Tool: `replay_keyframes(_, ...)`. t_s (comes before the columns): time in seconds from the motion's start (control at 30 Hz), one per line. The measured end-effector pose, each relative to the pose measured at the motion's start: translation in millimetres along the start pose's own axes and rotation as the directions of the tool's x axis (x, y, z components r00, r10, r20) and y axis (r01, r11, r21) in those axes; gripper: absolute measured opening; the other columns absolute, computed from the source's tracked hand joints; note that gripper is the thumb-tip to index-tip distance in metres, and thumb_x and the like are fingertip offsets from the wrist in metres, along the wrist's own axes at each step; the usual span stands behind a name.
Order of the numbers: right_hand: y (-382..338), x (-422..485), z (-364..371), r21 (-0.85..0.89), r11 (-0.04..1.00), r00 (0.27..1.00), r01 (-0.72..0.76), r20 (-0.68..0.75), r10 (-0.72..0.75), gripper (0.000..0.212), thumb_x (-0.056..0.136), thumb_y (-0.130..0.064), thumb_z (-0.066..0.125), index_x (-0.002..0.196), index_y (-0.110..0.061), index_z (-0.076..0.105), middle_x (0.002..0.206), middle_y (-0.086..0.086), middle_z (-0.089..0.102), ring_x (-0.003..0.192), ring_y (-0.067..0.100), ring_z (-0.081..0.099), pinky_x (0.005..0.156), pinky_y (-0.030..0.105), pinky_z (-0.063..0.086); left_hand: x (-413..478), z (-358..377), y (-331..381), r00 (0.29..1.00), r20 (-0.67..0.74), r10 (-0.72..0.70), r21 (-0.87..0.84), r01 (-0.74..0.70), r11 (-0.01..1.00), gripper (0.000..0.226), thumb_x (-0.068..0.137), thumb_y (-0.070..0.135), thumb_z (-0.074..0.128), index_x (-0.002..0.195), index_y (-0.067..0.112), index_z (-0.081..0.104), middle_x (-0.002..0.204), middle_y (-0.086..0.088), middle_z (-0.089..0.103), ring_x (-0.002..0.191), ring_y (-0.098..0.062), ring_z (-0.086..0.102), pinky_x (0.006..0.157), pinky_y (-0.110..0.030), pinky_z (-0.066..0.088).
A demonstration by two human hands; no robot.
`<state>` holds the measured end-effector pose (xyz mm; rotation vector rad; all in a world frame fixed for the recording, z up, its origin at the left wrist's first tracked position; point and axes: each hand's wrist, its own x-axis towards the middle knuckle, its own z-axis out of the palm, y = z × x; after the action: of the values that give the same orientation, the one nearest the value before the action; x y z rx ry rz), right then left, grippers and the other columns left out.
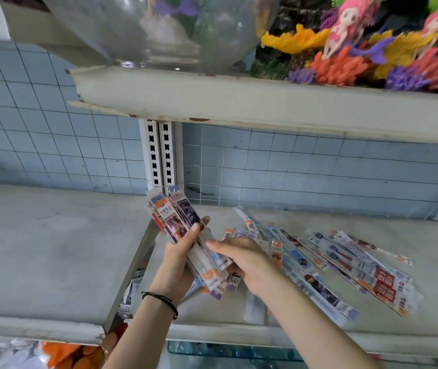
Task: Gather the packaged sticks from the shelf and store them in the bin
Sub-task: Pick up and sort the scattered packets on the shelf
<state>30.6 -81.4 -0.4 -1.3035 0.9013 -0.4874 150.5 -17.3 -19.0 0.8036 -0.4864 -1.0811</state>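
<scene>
My left hand [179,251] grips a thick bundle of packaged sticks [178,222], held upright and tilted left above the shelf [305,326]. My right hand [247,259] lies against the lower part of that bundle, fingers curled round its right side. Several more packaged sticks [345,265] lie scattered flat on the shelf to the right of my hands, some partly under my right wrist. No bin is plainly in view.
An upper shelf [239,102] overhangs close above, carrying a glass bowl [159,27] and colourful aquarium ornaments [359,49]. A slotted upright post [159,153] stands behind the bundle. A bare shelf section [47,249] lies to the left. Goods show on the shelf below.
</scene>
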Motion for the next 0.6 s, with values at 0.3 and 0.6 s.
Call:
replay_keyframes(0.3,10.9,-3.6,-8.5,-0.311,0.941,0.989,0.13,-0.023,-0.145,0.018,0.087,-0.04,0.063,0.092,-0.024,0.069,0.093,-0.012,0.069,0.09,0.008,0.062,0.076,0.02,0.046,3.7,-34.6,16.4,1.0,0.003,-0.031,-0.009,0.031,0.999,0.033,0.076,0.012,0.065,0.108,0.006,0.058,0.093,-0.01,0.069,0.085,-0.024,0.07,0.072,-0.038,0.057)
replay_keyframes(0.6,46.6,15.6,-1.2,-0.799,0.356,0.845,0.484,0.322,-0.427,0.026,0.084,-0.039,0.065,0.107,-0.03,0.072,0.113,-0.015,0.063,0.099,0.009,0.039,0.085,0.031,0.033,5.0,-62.4,33.3,0.998,-0.066,-0.005,-0.119,-0.003,0.993,0.023,0.086,0.016,0.055,0.069,0.017,0.07,0.069,-0.001,0.064,0.066,-0.016,0.066,0.069,-0.03,0.057)
